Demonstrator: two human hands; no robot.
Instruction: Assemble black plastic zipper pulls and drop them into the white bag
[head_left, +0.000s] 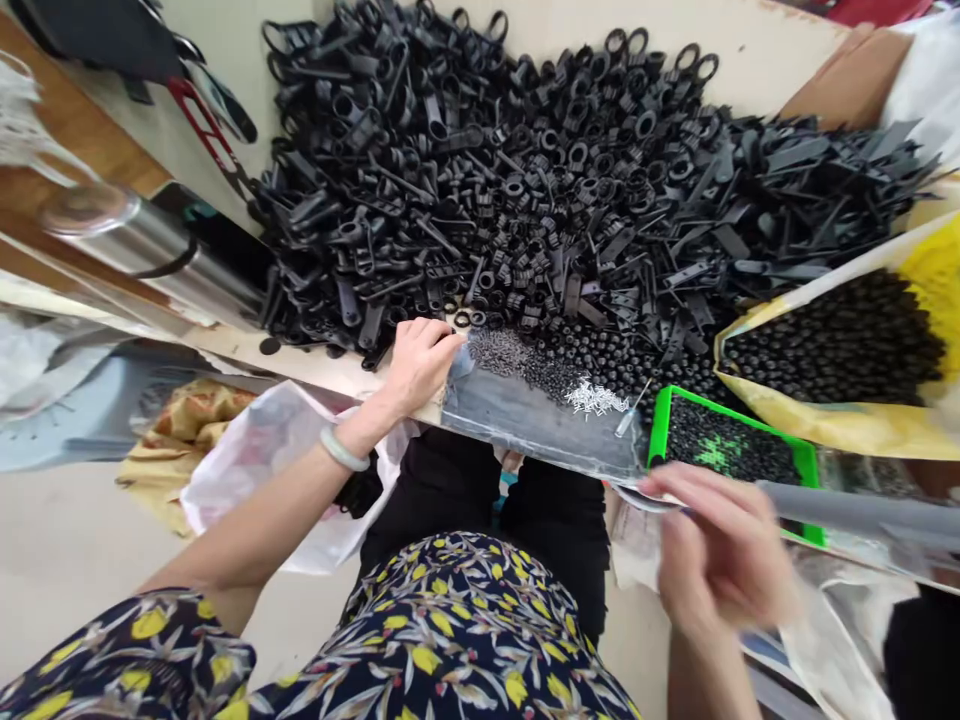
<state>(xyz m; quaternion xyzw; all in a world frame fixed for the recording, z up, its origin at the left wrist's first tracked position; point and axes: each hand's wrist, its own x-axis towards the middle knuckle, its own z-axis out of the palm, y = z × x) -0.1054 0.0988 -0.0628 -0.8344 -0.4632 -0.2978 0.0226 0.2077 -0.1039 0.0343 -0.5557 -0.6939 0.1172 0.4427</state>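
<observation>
My left hand (424,365) is at the bench's front edge with its fingers curled together. What they hold, if anything, is hidden; a blue-grey scrap (460,360) lies beside the fingertips. Close by are small black rings (469,318) and a heap of tiny metal pieces (499,352). My right hand (727,550), blurred by motion, is in front of the green tray (660,425). Its thumb and fingers come together in a pinch, but whatever is between them cannot be made out. On the dark board (517,410) lie white pins (596,397) and a small screwdriver (624,420).
A large pile of black plastic parts (525,180) covers the back of the bench. At right stands a yellow bag (825,420) of black pieces. A steel flask (150,245) lies at left. Below the bench's left side hangs a white plastic bag (255,480).
</observation>
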